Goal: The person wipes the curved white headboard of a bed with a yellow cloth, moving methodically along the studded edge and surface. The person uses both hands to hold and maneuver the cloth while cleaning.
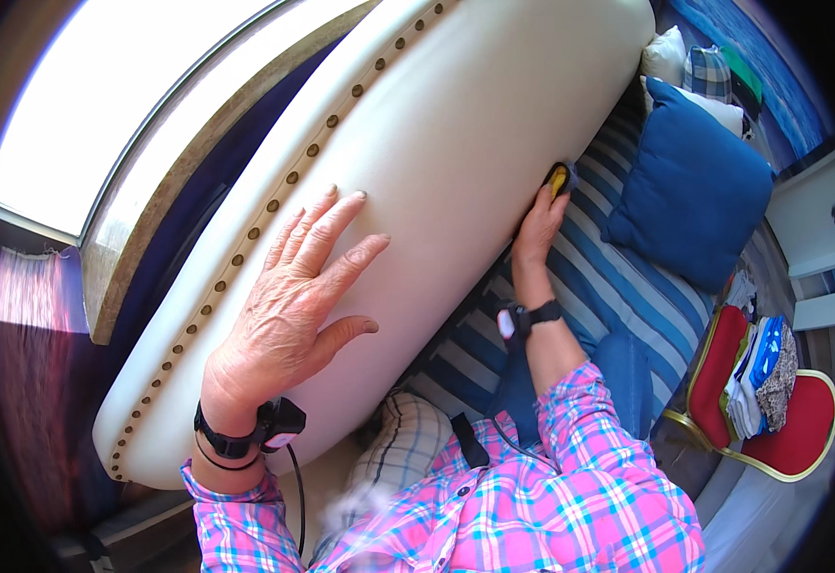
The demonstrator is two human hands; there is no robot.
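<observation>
A white, studded padded panel (475, 172) slants beside a small black-and-yellow tool (559, 181).

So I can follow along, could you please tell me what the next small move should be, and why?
Perhaps the right hand should lift the yellow-and-black handheld item onto the white upholstered panel: it holds the item beside the panel's edge, while the left hand is spread over the panel, holding nothing.

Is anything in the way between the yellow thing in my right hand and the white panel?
Nothing visible. Your right hand holds the yellow thing at the edge of the white panel; the blue pillow lies to the right.
</observation>
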